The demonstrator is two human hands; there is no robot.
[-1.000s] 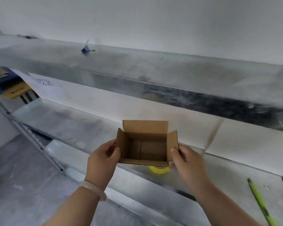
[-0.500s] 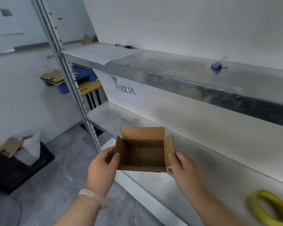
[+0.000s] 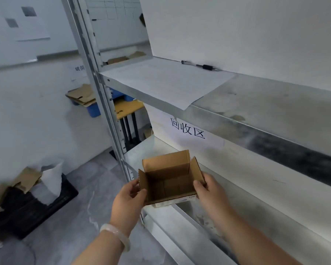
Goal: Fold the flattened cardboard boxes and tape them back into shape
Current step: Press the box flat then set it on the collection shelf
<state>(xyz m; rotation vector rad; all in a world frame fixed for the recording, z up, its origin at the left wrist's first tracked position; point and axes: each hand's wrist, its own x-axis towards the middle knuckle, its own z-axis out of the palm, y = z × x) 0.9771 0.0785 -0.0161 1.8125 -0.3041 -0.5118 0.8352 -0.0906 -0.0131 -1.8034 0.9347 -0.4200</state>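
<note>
Head view: left hand [image 3: 129, 200] and right hand [image 3: 210, 192] are gripping opposite sides of the open-topped cardboard box [image 3: 168, 178] between them.

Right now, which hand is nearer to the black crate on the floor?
Left. The left hand holds the left wall of the box, the side toward the black crate at lower left. The right hand holds the opposite wall, farther from the crate.

The left forearm [image 3: 103, 247] and right forearm [image 3: 252, 241] reach forward, meeting at the open cardboard box [image 3: 168, 180]. The left hand [image 3: 129, 203] grips the box's left flap between thumb and curled fingers. The right hand [image 3: 211, 194] pinches the right flap, thumb inside and fingers outside.
</note>
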